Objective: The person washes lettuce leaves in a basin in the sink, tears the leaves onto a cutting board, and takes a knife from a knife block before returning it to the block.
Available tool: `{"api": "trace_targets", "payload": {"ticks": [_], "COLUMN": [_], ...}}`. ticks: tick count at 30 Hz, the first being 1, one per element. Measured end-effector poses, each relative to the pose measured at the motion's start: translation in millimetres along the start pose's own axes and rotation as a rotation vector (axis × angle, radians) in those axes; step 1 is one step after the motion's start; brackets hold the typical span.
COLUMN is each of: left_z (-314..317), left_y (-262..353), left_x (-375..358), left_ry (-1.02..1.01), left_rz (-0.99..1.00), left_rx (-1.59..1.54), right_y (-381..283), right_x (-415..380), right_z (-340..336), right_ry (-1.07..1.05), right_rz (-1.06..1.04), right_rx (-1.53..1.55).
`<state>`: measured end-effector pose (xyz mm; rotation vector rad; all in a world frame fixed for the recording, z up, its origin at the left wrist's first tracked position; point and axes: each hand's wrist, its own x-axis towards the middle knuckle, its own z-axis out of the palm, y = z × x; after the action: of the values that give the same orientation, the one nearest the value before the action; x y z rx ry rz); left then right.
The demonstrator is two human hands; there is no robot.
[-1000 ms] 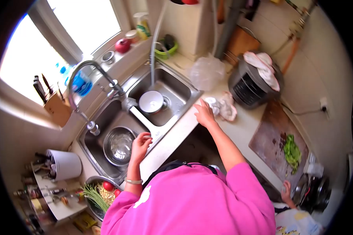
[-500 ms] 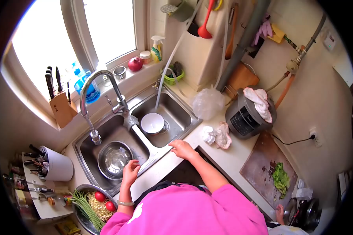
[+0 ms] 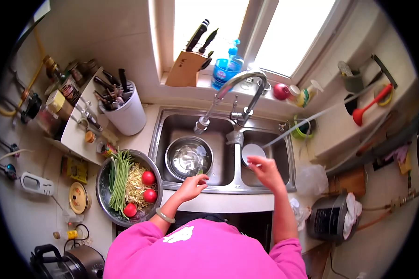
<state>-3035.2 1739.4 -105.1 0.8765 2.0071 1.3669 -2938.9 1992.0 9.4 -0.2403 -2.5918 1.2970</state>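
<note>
My left hand (image 3: pixel 191 185) sits at the front rim of the double stainless steel sink (image 3: pixel 221 187), fingers loosely curled, holding nothing that I can see; fingertips are right at the edge of the round steel bowl (image 3: pixel 189 157) lying in the left basin. My right hand (image 3: pixel 264 170) hovers over the divider and the right basin, fingers half spread, empty, just beside the small white round bowl (image 3: pixel 253 152) that stands in that basin. The curved chrome tap (image 3: pixel 228 90) arches over the left basin, its spout above the steel bowl.

On the counter left of the sink, a big metal basin (image 3: pixel 103 197) holds long green beans (image 3: pixel 118 179), pale sprouts and three red tomatoes (image 3: pixel 148 177). Behind it is a white cylindrical utensil holder (image 3: pixel 130 116). A wooden knife block (image 3: pixel 185 68) and a blue plastic bottle (image 3: pixel 224 69) stand on the window sill. A dark rice cooker (image 3: pixel 328 216) with a white cloth on it sits at right.
</note>
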Motion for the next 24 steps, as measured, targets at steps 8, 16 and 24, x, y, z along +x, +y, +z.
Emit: {"api": "trace_targets", "payload": {"ticks": [8, 16, 24], "left_z": [-8, 0, -13], "left_y": [20, 41, 38], "left_x": [-53, -81, -88], "left_ry": [0.198, 0.353, 0.374], "left_rz": [-0.126, -0.235, -0.264], "left_rx": [-0.029, -0.007, -0.035], "right_y": [-109, -136, -114], "right_x": [204, 367, 456], "right_z": [-60, -18, 37], "right_ry": [-0.024, -0.026, -0.097], "right_rz": [-0.163, -0.006, 0.2], "right_rx": [0.349, 0.416, 0.305]}}
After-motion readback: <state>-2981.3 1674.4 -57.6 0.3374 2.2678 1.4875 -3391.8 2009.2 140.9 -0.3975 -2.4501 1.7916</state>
